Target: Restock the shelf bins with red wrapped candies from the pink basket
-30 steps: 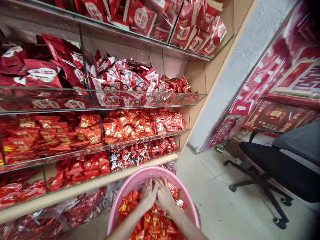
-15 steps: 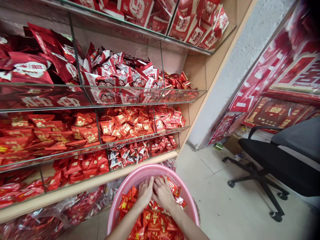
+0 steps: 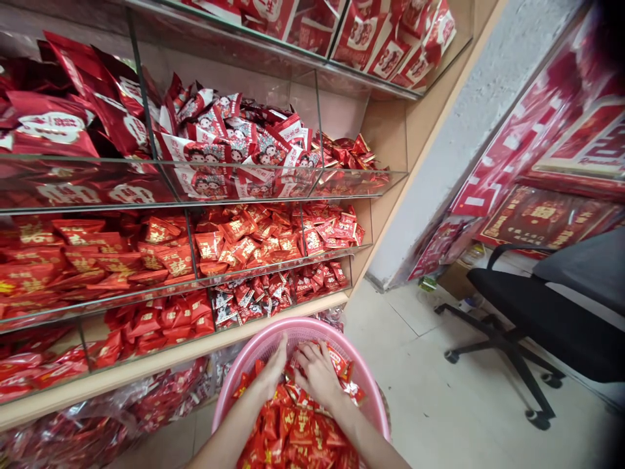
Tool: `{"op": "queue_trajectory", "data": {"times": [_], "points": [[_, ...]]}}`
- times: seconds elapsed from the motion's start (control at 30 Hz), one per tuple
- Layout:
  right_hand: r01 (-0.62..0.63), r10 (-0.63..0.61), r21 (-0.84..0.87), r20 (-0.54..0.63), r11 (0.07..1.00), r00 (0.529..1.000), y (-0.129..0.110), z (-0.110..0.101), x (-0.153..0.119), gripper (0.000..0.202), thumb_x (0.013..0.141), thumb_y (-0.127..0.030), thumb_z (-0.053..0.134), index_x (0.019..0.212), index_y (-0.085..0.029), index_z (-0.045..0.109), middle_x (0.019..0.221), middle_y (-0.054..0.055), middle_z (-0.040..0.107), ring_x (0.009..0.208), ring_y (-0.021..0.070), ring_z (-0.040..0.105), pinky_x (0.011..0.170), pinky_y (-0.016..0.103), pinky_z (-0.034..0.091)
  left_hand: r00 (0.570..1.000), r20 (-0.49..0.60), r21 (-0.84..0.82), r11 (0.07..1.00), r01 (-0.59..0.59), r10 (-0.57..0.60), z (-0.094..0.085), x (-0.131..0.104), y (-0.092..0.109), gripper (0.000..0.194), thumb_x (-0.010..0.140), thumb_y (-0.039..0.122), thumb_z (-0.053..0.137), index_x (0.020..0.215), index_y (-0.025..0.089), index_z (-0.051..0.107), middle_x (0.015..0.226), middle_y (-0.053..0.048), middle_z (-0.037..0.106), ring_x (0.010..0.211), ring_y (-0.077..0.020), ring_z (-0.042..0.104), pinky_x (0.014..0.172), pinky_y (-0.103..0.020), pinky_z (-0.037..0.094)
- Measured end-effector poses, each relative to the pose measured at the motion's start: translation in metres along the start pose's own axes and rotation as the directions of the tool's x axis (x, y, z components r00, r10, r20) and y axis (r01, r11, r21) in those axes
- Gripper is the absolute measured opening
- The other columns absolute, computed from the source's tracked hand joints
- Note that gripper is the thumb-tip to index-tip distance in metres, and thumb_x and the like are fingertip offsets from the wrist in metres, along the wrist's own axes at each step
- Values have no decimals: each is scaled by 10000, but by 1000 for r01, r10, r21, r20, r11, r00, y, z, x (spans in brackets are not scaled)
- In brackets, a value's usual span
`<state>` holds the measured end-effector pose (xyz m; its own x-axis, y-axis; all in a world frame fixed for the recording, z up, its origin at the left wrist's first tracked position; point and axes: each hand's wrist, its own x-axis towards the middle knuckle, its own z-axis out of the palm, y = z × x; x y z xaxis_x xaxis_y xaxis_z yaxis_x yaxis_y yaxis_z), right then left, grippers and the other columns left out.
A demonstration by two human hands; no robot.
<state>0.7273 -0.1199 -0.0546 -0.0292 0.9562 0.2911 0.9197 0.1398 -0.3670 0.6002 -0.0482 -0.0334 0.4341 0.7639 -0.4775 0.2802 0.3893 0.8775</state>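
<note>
Right of the stocked shelves [image 3: 166, 359] at left, I see the left hand [image 3: 274, 368] flat, fingers straight, nothing visible in it, red packets [image 3: 303, 426] in a pink basket [image 3: 372, 389] at bottom centre, and the right hand [image 3: 319, 376] loosely curled over them, whether gripping any I cannot tell remotely.
</note>
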Motion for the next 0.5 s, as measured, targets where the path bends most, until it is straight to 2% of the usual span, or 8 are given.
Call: {"op": "queue_trajectory", "data": {"times": [0.07, 0.2, 0.3, 0.4, 0.5], "points": [[-3, 3, 2, -1, 1000, 1000, -1, 1, 1, 284, 835, -287, 498, 1102, -247, 588, 1215, 56, 589, 1196, 232, 447, 1113, 501, 150, 1000, 5, -30, 1000, -7, 7, 4, -1, 0, 753, 856, 667, 240, 1458, 215, 199, 1549, -19, 101, 1410, -216, 159, 1139, -385, 196], [-16, 16, 18, -9, 1000, 1000, 1, 7, 2, 368, 832, -277, 479, 1187, -214, 554, 1201, 88, 596, 1192, 239, 458, 1117, 505, 160, 998, 24, -65, 996, -56, 57, 22, -1, -4, 751, 842, 681, 278, 1410, 193, 330, 1532, -37, 202, 1413, -192, 139, 1146, -339, 186], [-39, 39, 58, -12, 998, 999, 4, 7, 0, 482, 807, -253, 476, 1278, -155, 482, 1215, 124, 584, 1211, 255, 449, 1121, 524, 155, 997, 0, -4, 997, -81, 81, 34, 2, -10, 752, 840, 678, 294, 1408, 186, 329, 1544, -33, 154, 1420, -187, 71, 1160, -342, 135], [-20, 22, 130, -14, 991, 1000, 0, -4, -3, 559, 768, -229, 495, 1319, -148, 439, 1305, 128, 526, 1274, 259, 389, 1132, 525, 148, 994, -27, 89, 990, -107, 110, 41, 4, -13, 727, 854, 667, 247, 1419, 213, 300, 1556, 2, 73, 1420, -159, -3, 1164, -306, 75], [23, -20, 184, -20, 983, 1000, -5, -23, -10, 544, 746, -176, 482, 1290, -193, 473, 1339, 92, 507, 1311, 246, 345, 1137, 528, 159, 994, -39, 153, 983, -96, 103, 45, 3, -12, 726, 860, 665, 158, 1428, 229, 274, 1558, 18, 60, 1418, -157, -44, 1164, -322, 38]]}}
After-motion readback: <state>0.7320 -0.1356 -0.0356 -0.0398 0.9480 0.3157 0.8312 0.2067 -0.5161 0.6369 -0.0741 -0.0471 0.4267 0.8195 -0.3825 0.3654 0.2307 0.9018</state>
